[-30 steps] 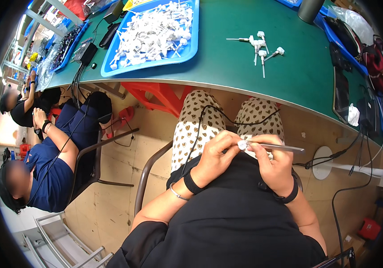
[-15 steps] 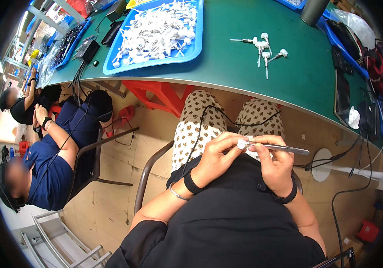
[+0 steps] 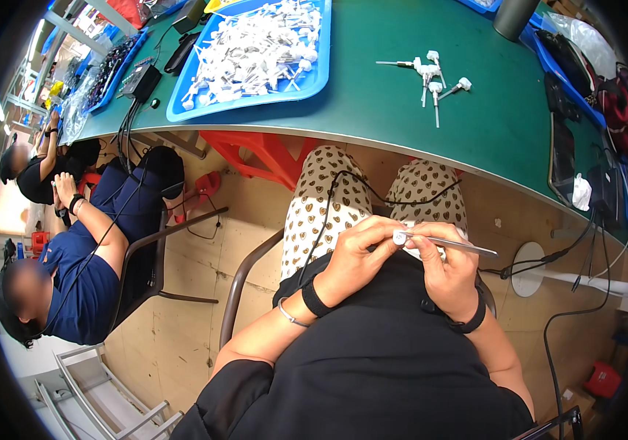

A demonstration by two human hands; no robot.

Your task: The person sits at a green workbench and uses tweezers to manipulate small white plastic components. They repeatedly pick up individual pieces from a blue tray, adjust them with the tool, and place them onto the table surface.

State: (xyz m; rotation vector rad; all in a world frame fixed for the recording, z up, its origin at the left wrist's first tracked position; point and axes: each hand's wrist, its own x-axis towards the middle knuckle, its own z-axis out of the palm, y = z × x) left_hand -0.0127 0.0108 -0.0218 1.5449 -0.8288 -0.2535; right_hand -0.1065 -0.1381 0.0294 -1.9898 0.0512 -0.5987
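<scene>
Leftmost, a co-worker in a dark blue top (image 3: 83,286) sits with both hands raised together. Next along the green table (image 3: 372,103) lies a blue tray (image 3: 307,89) heaped with white nozzle-like parts (image 3: 255,55). Below the table edge, over the lap, the left hand (image 3: 361,253) pinches a small white piece (image 3: 400,238) between thumb and fingertips. Farther right, on the tabletop, several loose white parts with thin stems (image 3: 430,73) lie in a cluster. Beneath them, the right hand (image 3: 449,268) grips a slim metal tool (image 3: 468,247), its tip at the white piece; whether they touch I cannot tell. Rightmost, a crumpled white tissue (image 3: 581,192) lies near the table's edge.
</scene>
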